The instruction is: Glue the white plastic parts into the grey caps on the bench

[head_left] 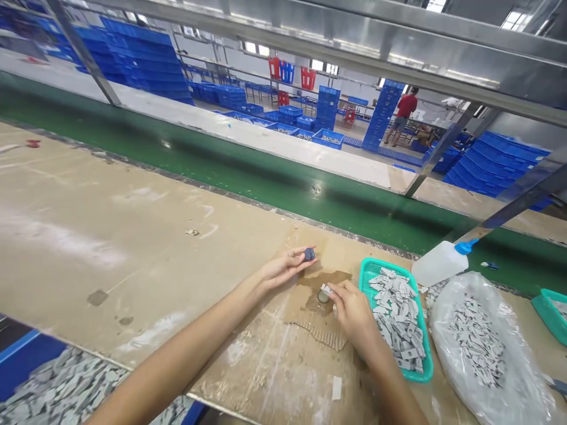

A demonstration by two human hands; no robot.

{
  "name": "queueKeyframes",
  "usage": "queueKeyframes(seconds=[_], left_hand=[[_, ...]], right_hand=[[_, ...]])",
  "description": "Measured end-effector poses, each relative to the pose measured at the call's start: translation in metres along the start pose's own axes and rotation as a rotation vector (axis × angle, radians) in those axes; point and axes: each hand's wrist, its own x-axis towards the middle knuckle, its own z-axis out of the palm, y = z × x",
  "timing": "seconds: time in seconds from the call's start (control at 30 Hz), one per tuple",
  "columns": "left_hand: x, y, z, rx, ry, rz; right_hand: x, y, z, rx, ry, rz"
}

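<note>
My left hand (290,264) is closed on a small dark blue block (309,254), held between thumb and fingers just above the table. Pinched in the fingers of my right hand (352,304) is a small whitish flat piece (326,290). That piece is over a small round dish (323,296), which rests on a torn, wet-stained sheet of cardboard (316,321). Right of my right hand stands a green plastic basket (364,277) heaped with light grey flat pieces (394,307). The exact shape of the piece in my right hand is partly hidden by my fingers.
A white squeeze bottle (436,265) with a blue cap lies behind a clear plastic bag (518,360) of small grey parts. A green conveyor belt (248,183) runs beyond the table. At lower left is a blue bin (20,354). A person (405,112) stands far off.
</note>
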Motion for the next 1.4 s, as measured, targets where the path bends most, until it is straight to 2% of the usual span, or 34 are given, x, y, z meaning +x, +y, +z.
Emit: queueKeyframes(seconds=[0.17,0.33,0.57,0.8,1.13,1.3,1.4], left_hand=[[-0.008,-0.010,-0.006,0.071,-0.137,0.051],[-0.013,-0.022,-0.001,0.280,-0.095,0.160],[-0.025,-0.032,0.019,0.510,-0.188,0.270],[-0.031,-0.037,0.022,0.496,-0.216,0.274],[-0.042,-0.039,0.024,0.650,-0.135,0.352],[-0.045,-0.033,0.030,0.686,-0.053,0.274],[-0.042,-0.030,0.030,0.658,-0.058,0.208]], right_hand=[[-0.003,-0.001,-0.009,0.275,0.159,-0.031],[-0.007,-0.010,-0.023,0.414,0.255,0.014],[-0.010,-0.018,-0.027,0.371,0.446,-0.218],[-0.011,-0.016,-0.025,0.329,0.379,-0.274],[-0.012,-0.012,-0.019,0.298,0.302,-0.285],[-0.012,-0.017,-0.017,0.303,0.254,-0.311],[-0.011,-0.017,-0.021,0.289,0.196,-0.277]])
